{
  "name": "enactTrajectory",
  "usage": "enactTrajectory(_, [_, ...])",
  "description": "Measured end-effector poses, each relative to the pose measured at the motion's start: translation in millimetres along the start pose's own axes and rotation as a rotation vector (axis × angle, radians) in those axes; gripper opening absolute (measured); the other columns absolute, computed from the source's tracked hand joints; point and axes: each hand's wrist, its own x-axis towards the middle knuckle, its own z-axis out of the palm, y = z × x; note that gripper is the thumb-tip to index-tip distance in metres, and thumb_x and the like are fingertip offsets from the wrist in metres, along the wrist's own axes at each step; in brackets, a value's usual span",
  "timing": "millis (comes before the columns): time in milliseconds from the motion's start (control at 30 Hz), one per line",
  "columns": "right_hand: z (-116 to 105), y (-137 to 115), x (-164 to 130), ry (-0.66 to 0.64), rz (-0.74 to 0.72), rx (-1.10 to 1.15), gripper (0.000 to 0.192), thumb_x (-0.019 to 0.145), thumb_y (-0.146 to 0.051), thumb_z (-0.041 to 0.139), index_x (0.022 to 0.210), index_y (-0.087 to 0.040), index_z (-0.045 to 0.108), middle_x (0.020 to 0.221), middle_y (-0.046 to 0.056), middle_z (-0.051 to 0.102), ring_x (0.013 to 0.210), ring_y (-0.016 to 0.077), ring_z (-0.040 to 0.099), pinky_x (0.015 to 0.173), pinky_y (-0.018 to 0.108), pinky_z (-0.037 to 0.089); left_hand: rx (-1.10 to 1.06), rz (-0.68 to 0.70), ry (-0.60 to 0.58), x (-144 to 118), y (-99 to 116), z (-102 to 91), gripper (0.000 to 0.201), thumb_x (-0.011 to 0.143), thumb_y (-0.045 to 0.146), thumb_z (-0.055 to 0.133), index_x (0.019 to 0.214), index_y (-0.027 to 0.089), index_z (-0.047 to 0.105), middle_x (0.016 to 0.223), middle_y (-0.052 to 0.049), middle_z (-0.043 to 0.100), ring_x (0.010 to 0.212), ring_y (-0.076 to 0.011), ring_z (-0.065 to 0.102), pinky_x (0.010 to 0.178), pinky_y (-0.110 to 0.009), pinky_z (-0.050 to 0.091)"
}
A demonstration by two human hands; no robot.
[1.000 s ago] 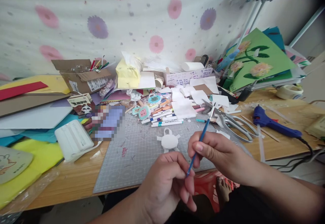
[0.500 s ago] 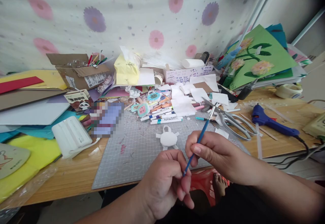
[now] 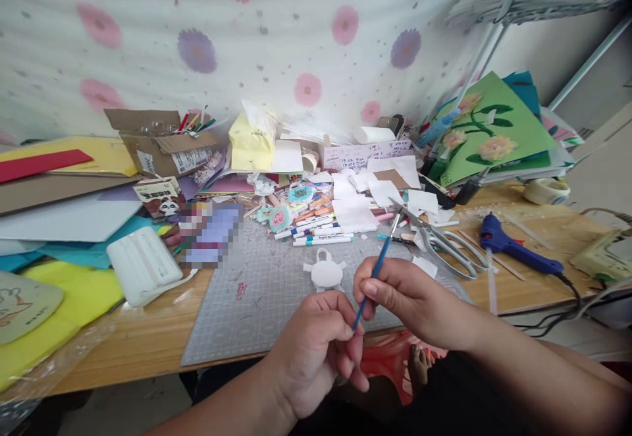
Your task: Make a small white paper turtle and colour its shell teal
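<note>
My right hand point(image 3: 402, 298) grips a thin blue paintbrush point(image 3: 378, 266) by the middle of its handle, bristle end pointing up and away. The handle's lower tip rests against the fingers of my left hand point(image 3: 318, 350), which are curled near the front edge of the grey cutting mat point(image 3: 257, 317); whether they pinch the tip I cannot tell. Just beyond both hands a small white turtle-shaped cutout point(image 3: 326, 272) lies flat on the mat.
Marker pens point(image 3: 320, 235), round stickers and white paper scraps crowd the mat's far edge. Scissors point(image 3: 444, 242) and a blue glue gun point(image 3: 513, 251) lie to the right. A white box point(image 3: 143, 263), coloured sheets and a cardboard box point(image 3: 162, 146) fill the left side.
Both hands have shifted slightly left and nearer together, with the brush still in my right hand. The view has tilted a little; the turtle cutout has not moved.
</note>
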Motion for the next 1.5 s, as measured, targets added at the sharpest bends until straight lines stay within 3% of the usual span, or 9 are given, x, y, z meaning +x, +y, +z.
enactTrajectory(167, [-1, 1, -1, 0.017, 0.027, 0.04, 0.033, 0.094, -0.043, 0.04, 0.08, -0.015, 0.052, 0.07, 0.001, 0.055, 0.066, 0.0126, 0.054, 0.063, 0.025, 0.044, -0.023, 0.008, -0.011, -1, 0, -2.4, 0.011, 0.053, 0.009, 0.048, 0.061, 0.013, 0.055, 0.042, 0.0, 0.056, 0.029, -0.0053, 0.04, 0.036, -0.023, 0.049])
enactTrajectory(333, [-1, 0, -1, 0.032, 0.013, 0.007, 0.033, 0.094, -0.043, 0.039, 0.079, -0.016, 0.051, 0.069, 0.001, 0.054, 0.065, 0.0126, 0.053, 0.063, 0.025, 0.044, 0.019, 0.018, 0.04, -4, 1, 0.3, 0.003, 0.065, 0.015, 0.053, 0.063, 0.014, 0.054, 0.041, 0.001, 0.054, 0.03, -0.0049, 0.039, 0.036, -0.022, 0.047])
enactTrajectory(533, [1, 0, 0, 0.049, -0.05, -0.142, 0.032, 0.095, -0.039, 0.037, 0.077, -0.017, 0.052, 0.071, 0.001, 0.054, 0.066, 0.0124, 0.053, 0.063, 0.025, 0.043, 0.043, 0.025, 0.085, -2, 2, 4.3, 0.008, 0.057, 0.008, 0.047, 0.059, 0.015, 0.051, 0.04, 0.003, 0.053, 0.029, -0.004, 0.038, 0.037, -0.021, 0.046])
enactTrajectory(667, [-2, 0, 2, 0.08, -0.031, -0.056, 0.032, 0.095, -0.039, 0.039, 0.08, -0.016, 0.054, 0.07, 0.001, 0.056, 0.067, 0.0125, 0.056, 0.063, 0.024, 0.045, -0.013, 0.041, 0.038, -2, 4, -0.2, 0.011, 0.056, 0.006, 0.048, 0.062, 0.014, 0.053, 0.044, 0.001, 0.058, 0.03, -0.0049, 0.044, 0.039, -0.021, 0.048])
enactTrajectory(800, [-2, 0, 3, 0.127, -0.046, -0.005, 0.031, 0.093, -0.04, 0.045, 0.079, -0.016, 0.059, 0.069, 0.002, 0.06, 0.066, 0.0131, 0.059, 0.063, 0.025, 0.047, -0.094, 0.077, -0.04, -7, 7, -5.5, 0.006, 0.062, 0.011, 0.054, 0.068, 0.012, 0.057, 0.049, -0.002, 0.063, 0.033, -0.0065, 0.05, 0.042, -0.024, 0.051])
enactTrajectory(967, [5, -1, 3, 0.182, -0.151, -0.037, 0.027, 0.091, -0.033, 0.049, 0.076, -0.017, 0.065, 0.074, 0.004, 0.065, 0.069, 0.0146, 0.061, 0.065, 0.026, 0.049, -0.084, 0.154, 0.025, -13, 11, -7.7, 0.006, 0.071, 0.016, 0.059, 0.068, 0.012, 0.057, 0.048, -0.001, 0.063, 0.033, -0.0061, 0.05, 0.041, -0.022, 0.051])
enactTrajectory(1133, [6, -3, 3, 0.131, -0.145, -0.008, 0.025, 0.092, -0.031, 0.049, 0.079, -0.017, 0.065, 0.077, 0.004, 0.064, 0.071, 0.0146, 0.062, 0.067, 0.026, 0.049, -0.04, 0.114, 0.003, -15, 13, -12.3, 0.003, 0.067, 0.015, 0.057, 0.068, 0.012, 0.056, 0.051, -0.006, 0.068, 0.034, -0.0107, 0.057, 0.039, -0.02, 0.048])
enactTrajectory(1333, [1, -2, 7, -0.025, -0.018, 0.224, 0.027, 0.088, -0.038, 0.054, 0.084, -0.013, 0.063, 0.07, 0.004, 0.065, 0.066, 0.0139, 0.064, 0.064, 0.026, 0.049, 0.038, 0.04, -0.152, -21, 13, -15.3, 0.008, 0.069, 0.02, 0.059, 0.07, 0.012, 0.056, 0.055, -0.011, 0.07, 0.035, -0.013, 0.06, 0.034, -0.016, 0.044])
enactTrajectory(1500, [-1, 8, 8, -0.046, -0.027, 0.423, 0.023, 0.087, -0.035, 0.057, 0.085, -0.012, 0.062, 0.07, 0.004, 0.066, 0.066, 0.014, 0.065, 0.063, 0.027, 0.048, 0.035, 0.044, -0.187, -23, 12, -16.2, 0.014, 0.075, 0.025, 0.061, 0.074, 0.012, 0.057, 0.061, -0.01, 0.072, 0.038, -0.0112, 0.061, 0.038, -0.015, 0.044])
